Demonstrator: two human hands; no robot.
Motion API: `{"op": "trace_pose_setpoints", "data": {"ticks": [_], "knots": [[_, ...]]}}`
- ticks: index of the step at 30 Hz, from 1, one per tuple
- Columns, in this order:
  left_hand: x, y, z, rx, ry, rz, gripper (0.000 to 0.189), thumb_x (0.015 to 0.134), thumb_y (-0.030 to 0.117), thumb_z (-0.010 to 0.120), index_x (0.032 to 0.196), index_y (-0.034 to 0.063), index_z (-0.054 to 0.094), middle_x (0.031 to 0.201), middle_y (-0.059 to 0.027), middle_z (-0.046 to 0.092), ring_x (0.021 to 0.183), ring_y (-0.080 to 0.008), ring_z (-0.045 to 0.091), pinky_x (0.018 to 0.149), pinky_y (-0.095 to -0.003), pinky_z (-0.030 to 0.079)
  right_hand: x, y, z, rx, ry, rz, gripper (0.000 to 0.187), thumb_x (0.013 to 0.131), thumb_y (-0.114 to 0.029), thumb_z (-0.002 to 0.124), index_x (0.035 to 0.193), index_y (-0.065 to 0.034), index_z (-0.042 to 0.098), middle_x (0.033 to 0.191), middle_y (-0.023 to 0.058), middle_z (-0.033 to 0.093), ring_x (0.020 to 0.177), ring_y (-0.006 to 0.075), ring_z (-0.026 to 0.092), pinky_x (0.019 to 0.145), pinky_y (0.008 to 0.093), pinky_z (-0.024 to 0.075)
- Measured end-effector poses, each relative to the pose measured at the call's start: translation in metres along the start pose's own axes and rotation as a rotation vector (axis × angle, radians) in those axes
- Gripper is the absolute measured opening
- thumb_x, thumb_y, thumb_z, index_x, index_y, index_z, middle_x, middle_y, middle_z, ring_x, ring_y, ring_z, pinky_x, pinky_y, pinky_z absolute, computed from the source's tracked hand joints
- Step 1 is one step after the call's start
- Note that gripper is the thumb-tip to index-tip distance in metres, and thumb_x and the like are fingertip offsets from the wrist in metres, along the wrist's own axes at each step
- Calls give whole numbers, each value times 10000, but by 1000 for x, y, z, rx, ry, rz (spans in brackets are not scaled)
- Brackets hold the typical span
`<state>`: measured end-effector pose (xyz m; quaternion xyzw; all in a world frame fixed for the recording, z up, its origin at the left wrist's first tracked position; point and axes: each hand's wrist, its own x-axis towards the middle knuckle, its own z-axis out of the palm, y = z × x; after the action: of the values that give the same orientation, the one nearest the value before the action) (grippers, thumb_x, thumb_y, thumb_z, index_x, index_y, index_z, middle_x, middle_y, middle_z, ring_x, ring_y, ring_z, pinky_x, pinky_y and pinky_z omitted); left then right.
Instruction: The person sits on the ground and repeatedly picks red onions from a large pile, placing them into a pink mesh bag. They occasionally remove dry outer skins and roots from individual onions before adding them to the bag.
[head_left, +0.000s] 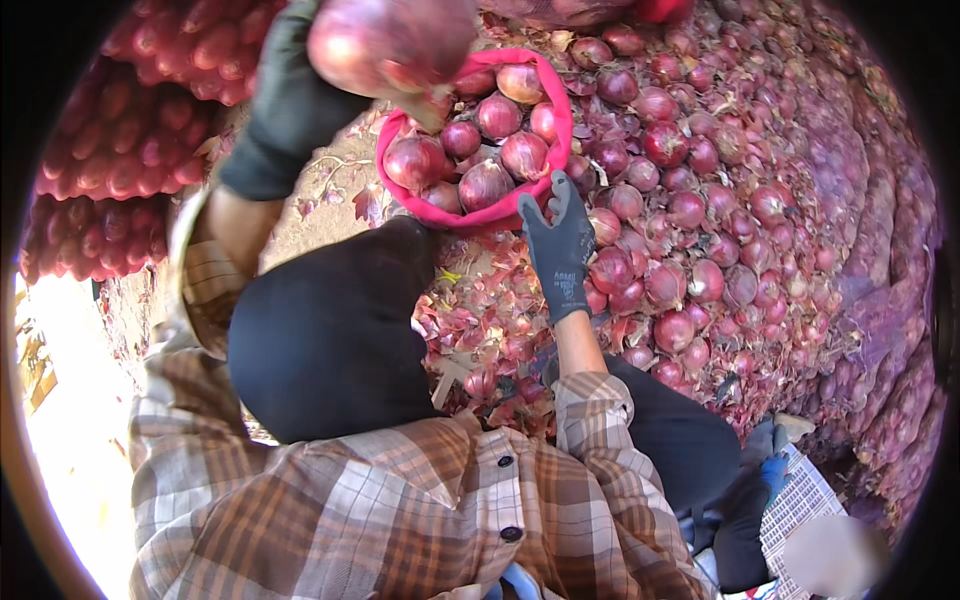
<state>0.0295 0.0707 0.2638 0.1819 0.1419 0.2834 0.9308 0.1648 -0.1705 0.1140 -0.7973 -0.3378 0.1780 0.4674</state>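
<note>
Raised close to the camera at the upper left, my left hand (304, 97) in a dark glove holds a large red onion (390, 45). It is blurred, and a second onion may be pressed against it. Below it stands a round container with a pink rim (556, 82), partly filled with red onions (486, 184). My right hand (559, 240), in a grey coated glove, is at the container's near right rim. Its thumb and fingers are apart, with the fingertips at the rim and no onion in them.
A heap of loose red onions (667, 285) spreads along the right. Filled mesh bags (112, 150) are stacked at the left, with more bags (877, 322) at the far right. Onion skins (487, 315) litter the ground. Another person (739, 525) sits at the lower right.
</note>
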Motion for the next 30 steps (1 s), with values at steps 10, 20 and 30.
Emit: {"op": "trace_pose_setpoints", "data": {"ticks": [10,20,30], "knots": [[-13,-48,-194,956,208,477,1012,750,354,874,1528,181,249,1499,-63,458,1389,-216,428,1173,-492,339,81,-3,13,-516,-383,-777,456,823,-289,728,1220,-82,641,1178,98,658,1011,328,637,830,461,506],[-36,-37,-175,1076,367,490,1153,543,296,1005,1472,87,355,1404,-107,538,1264,-221,546,1094,-392,436,84,12,29,-1082,-554,-659,554,845,-236,636,1375,-108,536,1254,150,577,875,267,606,717,436,480],[-24,-34,-171,-270,110,-24,791,764,343,811,1422,104,443,1389,-103,575,1307,-255,526,1145,-494,374,105,13,27,-967,-620,-571,840,685,-408,836,1361,-43,495,1280,170,600,978,337,653,813,455,526]]}}
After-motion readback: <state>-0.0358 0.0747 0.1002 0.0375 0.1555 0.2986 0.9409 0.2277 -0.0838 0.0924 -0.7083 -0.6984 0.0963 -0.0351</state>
